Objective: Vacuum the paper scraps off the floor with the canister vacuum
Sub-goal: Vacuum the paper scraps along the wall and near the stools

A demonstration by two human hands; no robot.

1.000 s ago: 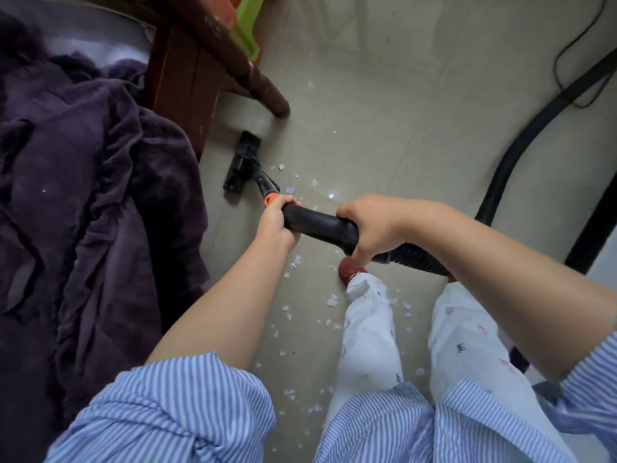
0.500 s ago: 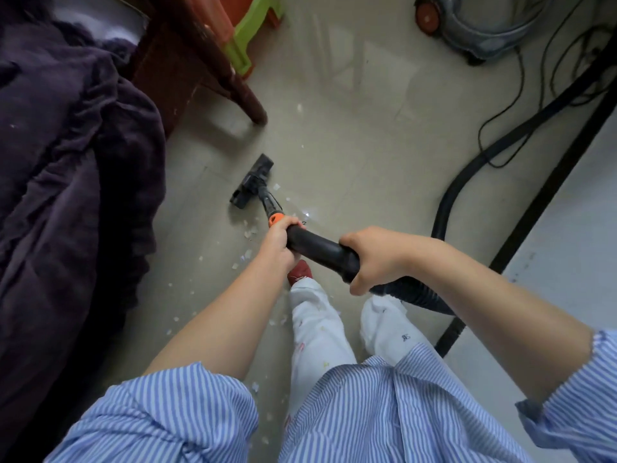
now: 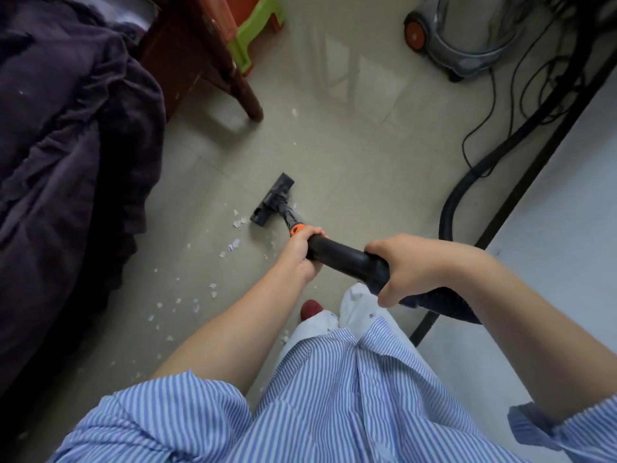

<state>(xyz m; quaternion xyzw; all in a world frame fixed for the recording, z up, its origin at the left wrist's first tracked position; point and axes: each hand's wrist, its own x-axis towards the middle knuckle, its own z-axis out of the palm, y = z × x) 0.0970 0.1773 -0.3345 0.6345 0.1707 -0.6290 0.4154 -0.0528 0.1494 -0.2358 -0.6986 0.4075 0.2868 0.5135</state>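
In the head view both the left hand (image 3: 302, 250) and right hand (image 3: 405, 267) have fingers clamped round the wand (image 3: 344, 257), its nozzle (image 3: 273, 200) on the floor (image 3: 350, 145) mid-frame, so pushing forward risks missing the paper scraps (image 3: 213, 259) at lower left, or snagging the blanket (image 3: 66, 145).

Canister vacuum (image 3: 464, 31) cropped at top

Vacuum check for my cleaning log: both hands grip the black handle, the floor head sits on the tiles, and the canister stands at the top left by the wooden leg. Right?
Not quite. The head view shows the canister at the top right, away from the wooden leg. Both the left hand and right hand do grip the black handle, and the floor head sits on the tiles.
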